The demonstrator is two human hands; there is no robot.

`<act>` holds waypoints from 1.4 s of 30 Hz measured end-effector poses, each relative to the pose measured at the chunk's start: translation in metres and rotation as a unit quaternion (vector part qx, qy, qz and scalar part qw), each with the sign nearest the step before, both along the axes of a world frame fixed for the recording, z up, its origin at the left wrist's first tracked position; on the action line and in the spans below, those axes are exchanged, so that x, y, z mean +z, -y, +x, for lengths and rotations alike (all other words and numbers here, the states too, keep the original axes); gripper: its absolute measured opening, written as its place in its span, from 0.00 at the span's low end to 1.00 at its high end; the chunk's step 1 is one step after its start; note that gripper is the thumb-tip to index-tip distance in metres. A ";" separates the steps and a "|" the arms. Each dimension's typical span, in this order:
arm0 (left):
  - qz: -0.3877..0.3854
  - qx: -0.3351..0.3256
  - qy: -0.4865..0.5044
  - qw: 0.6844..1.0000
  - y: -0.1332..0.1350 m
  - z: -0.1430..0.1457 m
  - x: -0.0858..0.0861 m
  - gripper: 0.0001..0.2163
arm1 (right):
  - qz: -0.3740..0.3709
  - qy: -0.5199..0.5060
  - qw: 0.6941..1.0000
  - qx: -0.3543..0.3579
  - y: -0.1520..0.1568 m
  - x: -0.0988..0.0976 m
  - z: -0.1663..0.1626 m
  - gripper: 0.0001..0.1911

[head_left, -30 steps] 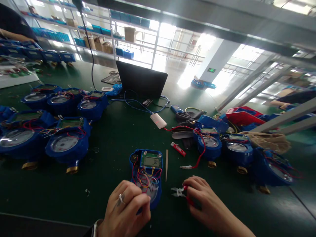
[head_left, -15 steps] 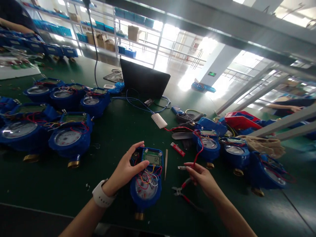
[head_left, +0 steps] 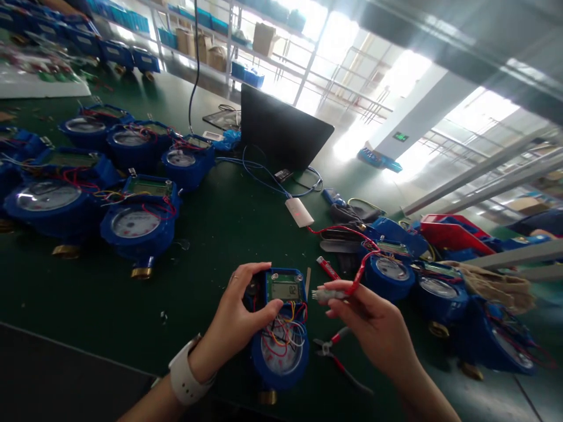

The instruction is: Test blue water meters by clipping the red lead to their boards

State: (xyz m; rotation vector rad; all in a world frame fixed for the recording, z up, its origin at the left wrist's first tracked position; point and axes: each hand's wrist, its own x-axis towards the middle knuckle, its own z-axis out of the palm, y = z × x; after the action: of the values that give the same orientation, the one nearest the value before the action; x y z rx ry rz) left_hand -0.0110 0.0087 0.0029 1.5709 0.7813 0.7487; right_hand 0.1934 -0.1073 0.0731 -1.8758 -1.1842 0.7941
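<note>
My left hand (head_left: 246, 319) grips the upper left side of a blue water meter (head_left: 281, 346), its thumb beside the small display. The meter's electronics box lies open, with a lit screen (head_left: 285, 291) and loose coloured wires over the round dial. Between the thumb and fingers of my right hand (head_left: 373, 322) is a grey pin connector (head_left: 328, 295) on a red cable. Its metal pins point at the right edge of the meter's box, a small gap apart. Cutting pliers (head_left: 328, 347) with red handles lie below my right hand. A thin flat strip (head_left: 308, 276) lies beside the meter, partly hidden.
A red marker-like tube (head_left: 328, 268) lies behind the connector. The red cable runs to a white adapter box (head_left: 299, 212), wired toward a black laptop (head_left: 284, 129). More water meters stand at left (head_left: 136, 228) and right (head_left: 389, 272). A red bin (head_left: 455, 233) is farther right.
My right hand has brought the connector left and closer to the meter, its pins now near the box. My left hand still holds the meter. The whole view has shifted and tilted.
</note>
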 end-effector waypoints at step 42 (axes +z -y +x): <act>-0.004 0.004 0.060 0.998 0.001 0.003 -0.004 0.18 | -0.063 0.131 0.983 0.111 -0.018 0.011 -0.003 0.10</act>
State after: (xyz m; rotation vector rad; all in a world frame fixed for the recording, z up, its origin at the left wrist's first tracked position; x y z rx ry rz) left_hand -0.0081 0.0080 -0.0006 1.5014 0.7009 0.8368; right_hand 0.1904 -0.0890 0.0842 -2.0216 -1.5605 0.7735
